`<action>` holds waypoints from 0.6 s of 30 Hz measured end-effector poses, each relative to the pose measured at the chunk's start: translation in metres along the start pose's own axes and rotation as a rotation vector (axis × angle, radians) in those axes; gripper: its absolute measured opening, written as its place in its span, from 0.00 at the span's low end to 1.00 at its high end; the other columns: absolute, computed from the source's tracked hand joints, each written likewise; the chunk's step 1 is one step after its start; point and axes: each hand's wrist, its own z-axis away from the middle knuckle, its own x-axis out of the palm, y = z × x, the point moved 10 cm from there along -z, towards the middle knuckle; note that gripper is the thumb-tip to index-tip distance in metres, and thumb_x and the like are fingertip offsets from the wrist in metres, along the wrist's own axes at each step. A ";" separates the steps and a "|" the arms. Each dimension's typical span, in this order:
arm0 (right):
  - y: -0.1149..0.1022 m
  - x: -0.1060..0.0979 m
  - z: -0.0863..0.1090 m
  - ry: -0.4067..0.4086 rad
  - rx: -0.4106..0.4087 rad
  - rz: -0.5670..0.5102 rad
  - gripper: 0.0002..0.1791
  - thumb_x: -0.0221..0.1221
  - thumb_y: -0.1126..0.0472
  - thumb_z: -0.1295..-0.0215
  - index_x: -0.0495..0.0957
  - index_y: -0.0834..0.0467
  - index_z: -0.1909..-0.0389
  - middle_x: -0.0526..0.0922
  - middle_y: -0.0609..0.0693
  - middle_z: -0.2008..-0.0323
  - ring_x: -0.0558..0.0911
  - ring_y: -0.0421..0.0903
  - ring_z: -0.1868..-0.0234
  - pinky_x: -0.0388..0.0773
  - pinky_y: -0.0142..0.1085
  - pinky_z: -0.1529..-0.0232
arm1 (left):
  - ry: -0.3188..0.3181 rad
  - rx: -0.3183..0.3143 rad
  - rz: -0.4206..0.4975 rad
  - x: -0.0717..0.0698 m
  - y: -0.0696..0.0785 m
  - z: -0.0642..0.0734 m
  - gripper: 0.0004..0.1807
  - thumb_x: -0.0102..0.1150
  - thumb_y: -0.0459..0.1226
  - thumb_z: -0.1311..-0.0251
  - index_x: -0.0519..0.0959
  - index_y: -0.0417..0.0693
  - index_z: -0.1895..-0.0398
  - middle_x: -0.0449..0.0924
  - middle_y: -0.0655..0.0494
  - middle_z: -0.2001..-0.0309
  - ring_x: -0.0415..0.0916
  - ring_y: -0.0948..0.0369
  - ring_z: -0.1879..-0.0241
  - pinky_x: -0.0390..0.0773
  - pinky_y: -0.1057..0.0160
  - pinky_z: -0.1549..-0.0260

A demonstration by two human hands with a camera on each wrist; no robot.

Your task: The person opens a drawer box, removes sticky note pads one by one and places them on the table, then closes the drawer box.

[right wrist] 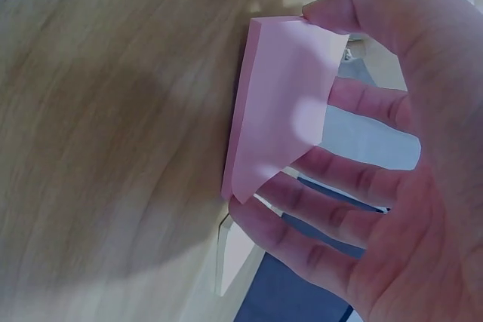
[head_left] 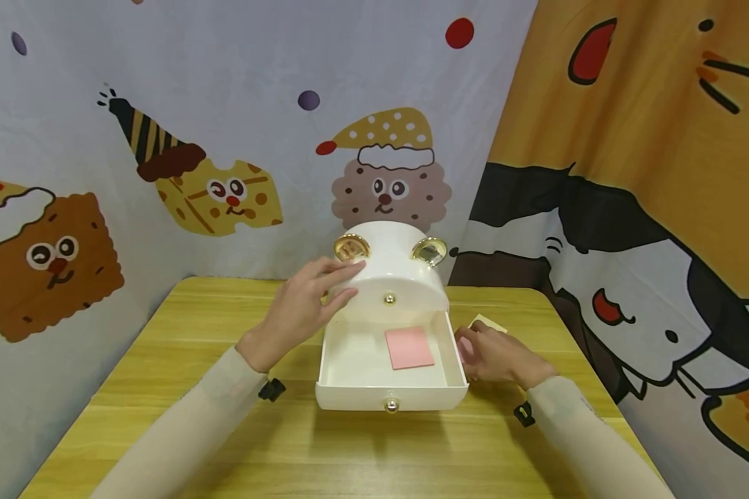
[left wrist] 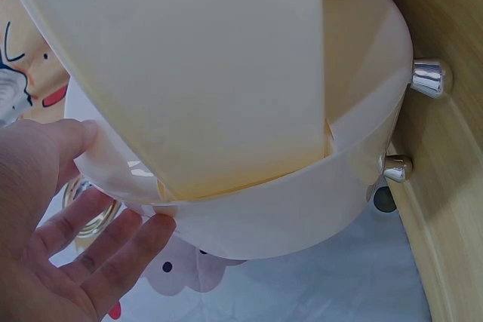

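Note:
A white drawer box [head_left: 396, 260] with round gold ears and gold feet stands on the table, its lower drawer [head_left: 356, 371] pulled out. In that drawer lies a pink sticky note pad [head_left: 409, 348]. My left hand [head_left: 299, 305] touches the upper left side of the box with fingers extended; the left wrist view shows its fingertips on the white shell [left wrist: 279, 220]. To the right of the drawer, my right hand [head_left: 496, 352] pinches a second pink sticky note pad [right wrist: 287, 96] between thumb and fingers, on edge close to the tabletop. Behind it is a pale yellow pad [head_left: 488, 323].
The wooden table [head_left: 225, 423] reaches back to a hanging cloth [head_left: 256, 76] printed with cartoon biscuits and cheese. An orange curtain with cartoon animals [head_left: 649, 138] hangs along the right side. Small gold knobs [head_left: 390, 299] stick out from the drawer fronts.

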 end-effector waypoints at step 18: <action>0.006 0.004 0.004 0.028 0.019 0.069 0.35 0.81 0.39 0.33 0.86 0.46 0.28 0.89 0.53 0.44 0.88 0.49 0.54 0.92 0.56 0.54 | 0.001 -0.006 -0.003 0.001 0.000 0.000 0.26 0.75 0.42 0.19 0.87 0.57 0.22 0.90 0.45 0.39 0.86 0.53 0.58 0.84 0.60 0.71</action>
